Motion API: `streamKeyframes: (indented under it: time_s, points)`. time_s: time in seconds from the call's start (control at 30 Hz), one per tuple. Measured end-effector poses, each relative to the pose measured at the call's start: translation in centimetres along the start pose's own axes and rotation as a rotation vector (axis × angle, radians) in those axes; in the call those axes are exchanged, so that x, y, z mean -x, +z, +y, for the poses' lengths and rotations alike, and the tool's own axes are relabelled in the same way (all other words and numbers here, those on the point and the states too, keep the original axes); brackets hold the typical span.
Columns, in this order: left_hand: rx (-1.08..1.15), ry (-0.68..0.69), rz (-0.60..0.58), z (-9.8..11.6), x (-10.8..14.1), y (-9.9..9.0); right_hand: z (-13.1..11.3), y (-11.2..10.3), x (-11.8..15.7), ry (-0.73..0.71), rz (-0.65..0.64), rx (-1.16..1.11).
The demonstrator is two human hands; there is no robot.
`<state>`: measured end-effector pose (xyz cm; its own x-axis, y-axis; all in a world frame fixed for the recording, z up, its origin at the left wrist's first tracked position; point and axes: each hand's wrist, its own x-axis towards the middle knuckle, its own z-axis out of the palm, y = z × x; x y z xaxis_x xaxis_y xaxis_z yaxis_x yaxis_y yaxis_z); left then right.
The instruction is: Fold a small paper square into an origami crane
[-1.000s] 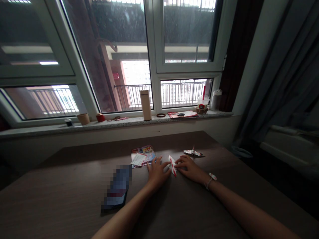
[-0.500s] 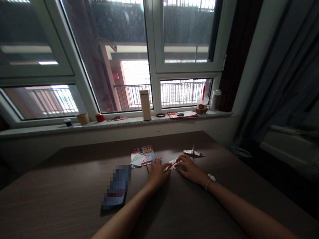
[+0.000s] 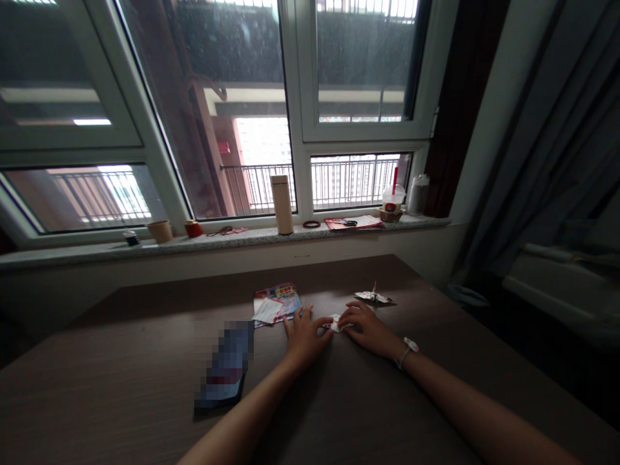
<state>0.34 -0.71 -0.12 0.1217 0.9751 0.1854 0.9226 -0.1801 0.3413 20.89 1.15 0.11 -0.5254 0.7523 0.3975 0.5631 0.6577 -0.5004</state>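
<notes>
Centre: folded white-and-red paper (image 3: 336, 324) low over the brown table (image 3: 145, 349), between left hand (image 3: 306, 339) and right hand (image 3: 371, 329). Left hand: thumb and forefinger closed on the near-left end of the paper, other fingers spread towards the leaflets. Right hand: thumb and fingertips closed on the opposite end, fingers bent, pale bracelet (image 3: 410, 344) around the wrist. Exact folds partly hidden by the fingers. Beyond the right hand, on the table and apart from it: folded paper bird (image 3: 374, 297), wings outspread, thin point upright. Beyond and left of the left hand: colourful leaflets (image 3: 285, 298) with a white slip (image 3: 268, 310) on top. Left of the left forearm: dark flat object (image 3: 225, 365) — surface blurred by pixelation, details not legible. Along the speckled windowsill (image 3: 242, 239), from left to right: small dark bottle (image 3: 130, 237), brown paper cup (image 3: 160, 231), red container (image 3: 193, 228), upright beige flask (image 3: 282, 205), dark ring (image 3: 311, 225), papers (image 3: 371, 222) with scissors (image 3: 349, 223) on top, clear cup (image 3: 391, 199) with red straw, grey bottle (image 3: 417, 196). Behind the sill: window (image 3: 296, 116) with railings visible through the glass.
</notes>
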Motion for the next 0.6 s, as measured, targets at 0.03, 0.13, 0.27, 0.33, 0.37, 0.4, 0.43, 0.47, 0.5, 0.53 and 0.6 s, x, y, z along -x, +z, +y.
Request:
streamKeyframes:
  time_s: [0.03,0.13,0.27,0.33,0.37,0.4,0.43,0.47,0.5,0.53,0.6]
  points:
    - [0.004,0.003,-0.003,0.01,0.00,-0.06,-0.01,0.04,0.00,0.000,0.001,0.002]
    - [0.018,0.007,-0.002,0.03,-0.05,-0.21,0.04,0.23,0.00,0.007,0.007,0.013]
    - [0.039,0.008,0.009,0.00,-0.14,-0.22,0.10,0.42,-0.05,0.032,-0.007,0.013]
    - [0.047,0.018,0.015,-0.03,-0.17,-0.16,0.15,0.47,-0.08,0.040,-0.011,0.009]
    - [0.049,0.023,0.017,-0.05,-0.17,-0.12,0.19,0.49,-0.10,0.042,-0.011,0.008]
    - [0.048,0.028,0.022,-0.07,-0.17,-0.07,0.23,0.52,-0.11,0.042,-0.012,0.007]
    - [0.046,0.033,0.030,-0.09,-0.16,-0.01,0.28,0.55,-0.11,0.041,-0.012,0.006]
    - [0.043,0.042,0.042,-0.11,-0.15,0.04,0.32,0.59,-0.11,0.039,-0.012,0.005]
    - [0.040,0.055,0.053,-0.13,-0.14,0.09,0.36,0.62,-0.10,0.037,-0.010,0.001]
    - [0.038,0.072,0.062,-0.15,-0.14,0.12,0.39,0.65,-0.09,0.033,-0.009,-0.004]
    - [0.039,0.105,0.067,-0.15,-0.17,0.16,0.44,0.72,-0.05,0.025,-0.009,-0.018]
